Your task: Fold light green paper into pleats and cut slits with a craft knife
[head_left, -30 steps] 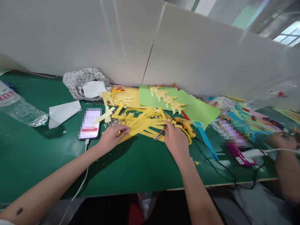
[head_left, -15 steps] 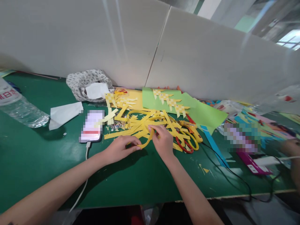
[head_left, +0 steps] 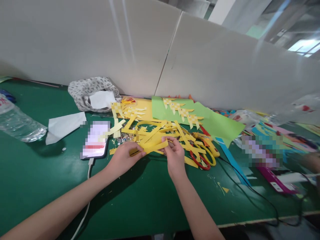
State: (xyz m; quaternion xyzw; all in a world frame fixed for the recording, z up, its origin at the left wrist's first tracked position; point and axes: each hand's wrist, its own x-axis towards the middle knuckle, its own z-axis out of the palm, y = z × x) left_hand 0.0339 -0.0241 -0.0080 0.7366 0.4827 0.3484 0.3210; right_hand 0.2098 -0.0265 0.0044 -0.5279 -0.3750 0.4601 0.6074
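Observation:
Between both hands a yellow paper strip (head_left: 156, 146) is stretched just above the front of the paper pile. My left hand (head_left: 128, 154) pinches its left end between thumb and fingers. At the other end, my right hand (head_left: 174, 154) grips the strip near its fingertips. Behind them lies a heap of loose yellow paper strips (head_left: 150, 131). Scissors with red and yellow handles (head_left: 203, 160) rest right of my right hand, beside a yellow-handled tool with a black cord (head_left: 212, 148). Woven yellow-and-white paper fish (head_left: 183, 110) lie on green paper (head_left: 160, 108) at the back.
A charging phone (head_left: 96, 140) lies left of the pile, with a white paper (head_left: 66, 126) and a water bottle (head_left: 21, 121) further left. A spotted cloth bag (head_left: 77, 93) stands against the partition (head_left: 100, 43). A blue strip (head_left: 232, 161) and a magenta device (head_left: 275, 180) lie right, near another person's blurred hand (head_left: 311, 163).
The strip, earlier curved and seen narrow, is now flatter and turned broad side toward me. My hands have shifted slightly, and the camera view has moved a little.

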